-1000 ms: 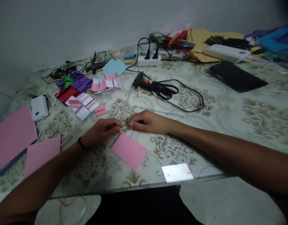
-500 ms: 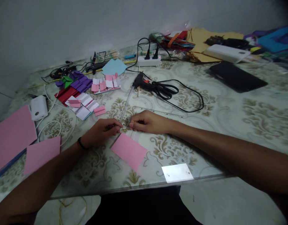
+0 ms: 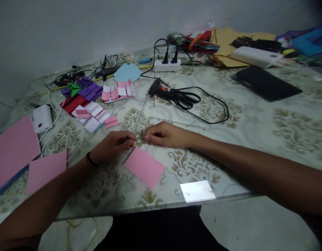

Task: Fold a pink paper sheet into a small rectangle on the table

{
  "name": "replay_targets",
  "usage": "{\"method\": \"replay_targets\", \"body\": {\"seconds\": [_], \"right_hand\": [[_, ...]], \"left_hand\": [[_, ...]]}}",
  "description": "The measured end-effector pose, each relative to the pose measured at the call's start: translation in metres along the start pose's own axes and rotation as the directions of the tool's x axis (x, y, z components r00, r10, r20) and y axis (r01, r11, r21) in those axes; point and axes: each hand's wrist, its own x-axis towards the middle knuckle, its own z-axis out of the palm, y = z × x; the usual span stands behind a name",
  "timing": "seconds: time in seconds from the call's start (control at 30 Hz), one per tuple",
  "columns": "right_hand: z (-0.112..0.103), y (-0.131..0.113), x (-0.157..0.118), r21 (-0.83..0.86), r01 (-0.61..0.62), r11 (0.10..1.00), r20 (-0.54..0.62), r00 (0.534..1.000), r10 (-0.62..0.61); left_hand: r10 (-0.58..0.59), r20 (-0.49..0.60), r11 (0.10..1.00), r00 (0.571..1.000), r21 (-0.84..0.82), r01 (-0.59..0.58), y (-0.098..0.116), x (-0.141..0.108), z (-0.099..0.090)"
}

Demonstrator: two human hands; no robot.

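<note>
My left hand rests on the table with its fingers curled and thumb near the index finger. Facing it across a small gap, my right hand is closed, its thumb pressed to the bent fingers. Whatever either pinch holds, if anything, is too small or hidden to make out. Just below the fingertips lies a flat pink paper rectangle, set at a slant. A translucent stick runs from the black glue gun down to near my left fingertips. A transparent ruler lies partly behind my right hand.
Folded pink-and-white paper pieces and purple ones lie at left. Pink sheets and a white device with a cable sit further left. A power strip stands behind, a black flat case at right.
Both hands keep their pose and place. The whole view has shifted very slightly; the papers and glue gun lie as before.
</note>
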Motion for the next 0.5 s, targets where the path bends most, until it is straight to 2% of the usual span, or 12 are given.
{"method": "replay_targets", "body": {"seconds": [0.5], "right_hand": [[-0.0012,-0.0008,-0.0005,0.011,-0.001,1.0,0.017,1.0,0.0]], "left_hand": [[0.016,-0.005,1.0,1.0,0.024,-0.016,0.0005,0.0004,0.0001]]}}
